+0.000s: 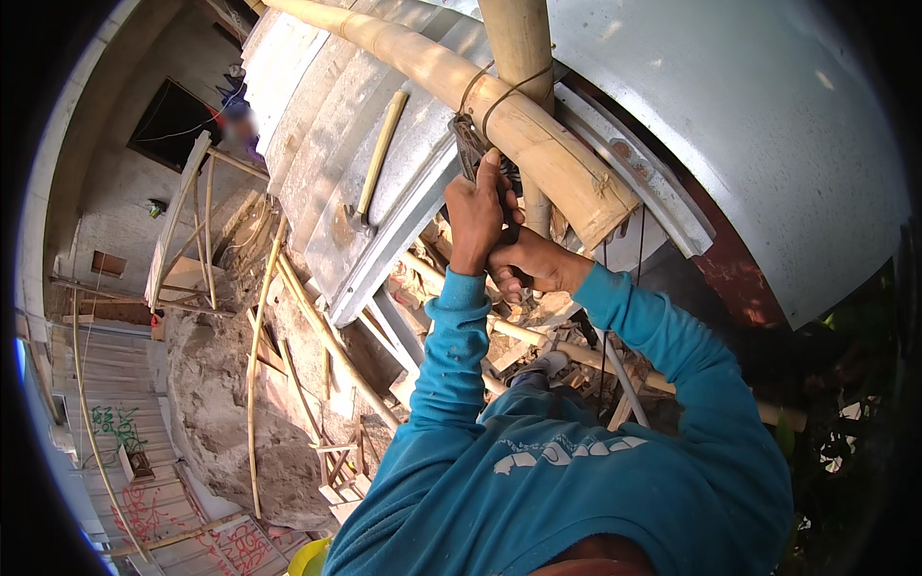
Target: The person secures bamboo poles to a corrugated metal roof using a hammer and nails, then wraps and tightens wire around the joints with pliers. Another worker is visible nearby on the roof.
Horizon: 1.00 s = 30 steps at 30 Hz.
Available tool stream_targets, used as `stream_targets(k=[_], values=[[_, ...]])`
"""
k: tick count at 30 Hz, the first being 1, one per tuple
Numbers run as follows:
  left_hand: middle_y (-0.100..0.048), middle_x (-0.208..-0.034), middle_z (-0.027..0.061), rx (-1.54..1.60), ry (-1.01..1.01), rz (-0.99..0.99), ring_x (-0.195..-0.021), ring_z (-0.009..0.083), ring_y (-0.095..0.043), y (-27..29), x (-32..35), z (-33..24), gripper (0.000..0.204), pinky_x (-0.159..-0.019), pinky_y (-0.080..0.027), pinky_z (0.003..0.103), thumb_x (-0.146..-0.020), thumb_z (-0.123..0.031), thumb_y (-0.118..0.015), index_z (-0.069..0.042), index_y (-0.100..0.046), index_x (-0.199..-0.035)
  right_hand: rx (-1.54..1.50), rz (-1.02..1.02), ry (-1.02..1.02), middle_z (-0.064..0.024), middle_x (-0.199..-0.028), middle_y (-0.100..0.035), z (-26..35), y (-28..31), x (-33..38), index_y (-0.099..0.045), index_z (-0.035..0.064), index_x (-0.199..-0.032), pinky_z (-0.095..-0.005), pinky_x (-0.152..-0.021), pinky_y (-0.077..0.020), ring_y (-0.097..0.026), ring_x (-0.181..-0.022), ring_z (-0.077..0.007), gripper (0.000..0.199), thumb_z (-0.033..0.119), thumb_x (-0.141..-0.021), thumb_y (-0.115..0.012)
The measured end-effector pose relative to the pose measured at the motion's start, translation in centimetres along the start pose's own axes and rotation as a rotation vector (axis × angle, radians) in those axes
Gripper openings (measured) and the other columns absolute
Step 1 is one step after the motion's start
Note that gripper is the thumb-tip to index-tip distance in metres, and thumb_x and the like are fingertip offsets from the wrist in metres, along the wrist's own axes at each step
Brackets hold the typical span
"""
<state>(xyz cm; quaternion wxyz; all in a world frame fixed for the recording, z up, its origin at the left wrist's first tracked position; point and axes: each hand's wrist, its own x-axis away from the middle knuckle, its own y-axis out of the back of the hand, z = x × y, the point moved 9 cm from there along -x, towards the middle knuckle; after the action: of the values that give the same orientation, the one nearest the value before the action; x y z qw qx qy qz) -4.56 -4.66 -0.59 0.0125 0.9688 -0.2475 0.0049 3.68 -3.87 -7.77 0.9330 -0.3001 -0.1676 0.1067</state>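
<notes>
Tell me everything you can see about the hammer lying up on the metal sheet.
The hammer has a long pale wooden handle and a small dark metal head at its lower end. It lies loose on the grey corrugated metal sheet, handle running up toward the thick bamboo pole, close to it or just touching. Neither hand touches it; the left hand works to its right.
</notes>
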Motion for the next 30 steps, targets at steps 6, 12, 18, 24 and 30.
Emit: stream_targets(k=[6, 12, 18, 24, 30], values=[[-0.06, -0.053, 0.0102, -0.212, -0.02, 0.083, -0.041, 0.0164, -0.057, 1.7, -0.6, -0.5, 0.057, -0.036, -0.039, 0.029, -0.103, -0.042, -0.056, 0.004, -0.062, -0.07, 0.194, -0.469, 0.314, -0.0139, -0.09, -0.066, -0.1, -0.1, -1.5, -0.054, -0.0038, -0.113, -0.0319, -0.054, -0.0548, -0.068, -0.062, -0.021, 0.042, 0.018, -0.083, -0.074], [-0.061, -0.051, 0.0098, -0.731, -0.224, 0.163, -0.045, 0.0185, -0.056, 4.7, -3.2, -1.3, 0.066, -0.048, -0.043, 0.037, -0.105, -0.044, -0.049, 0.004, -0.065, -0.062, 0.144, -1.041, 0.794, -0.0247, -0.129, -0.056, -0.9, -4.5, -4.5, -0.024, 0.0121, -0.157, -0.0408, -0.076, -0.0486, -0.057, -0.081, -0.031, 0.076, 0.013, -0.092, -0.062], [-0.063, -0.053, 0.01, -1.113, -0.242, -0.008, -0.047, 0.0254, -0.061, 4.4, -1.0, -4.8, 0.07, -0.05, -0.046, 0.041, -0.104, -0.053, -0.044, 0.001, -0.066, -0.065, 0.108, -0.933, 0.587, -0.0306, -0.126, -0.06, -2.3, -4.8, -9.7, -0.031, 0.0025, -0.149, -0.0485, -0.091, -0.0507, -0.063, -0.109, -0.0444, 0.063, 0.021, -0.095, -0.057], [-0.067, -0.063, 0.0167, -1.255, -0.298, 0.009, -0.062, 0.0378, -0.066, 3.4, -1.5, -4.4, 0.066, -0.065, -0.049, 0.052, -0.105, -0.046, -0.043, 0.004, -0.068, -0.07, 0.16, -0.857, 0.712, -0.0313, -0.123, -0.06, -2.0, -3.6, -10.5, -0.036, -0.0012, -0.141, -0.0496, -0.09, -0.0501, -0.062, -0.108, -0.0452, 0.055, 0.024, -0.096, -0.057], [-0.067, -0.063, 0.018, -1.493, -0.411, -0.042, -0.067, 0.04, -0.067, 3.0, -1.2, -5.2, 0.058, -0.062, -0.051, 0.052, -0.105, -0.041, -0.046, 0.0, -0.065, -0.07, 0.237, -0.788, 0.75, -0.0307, -0.118, -0.062, -1.9, -3.2, -10.7, -0.041, -0.0019, -0.134, -0.0491, -0.088, -0.0495, -0.062, -0.104, -0.044, 0.05, 0.026, -0.096, -0.058]])
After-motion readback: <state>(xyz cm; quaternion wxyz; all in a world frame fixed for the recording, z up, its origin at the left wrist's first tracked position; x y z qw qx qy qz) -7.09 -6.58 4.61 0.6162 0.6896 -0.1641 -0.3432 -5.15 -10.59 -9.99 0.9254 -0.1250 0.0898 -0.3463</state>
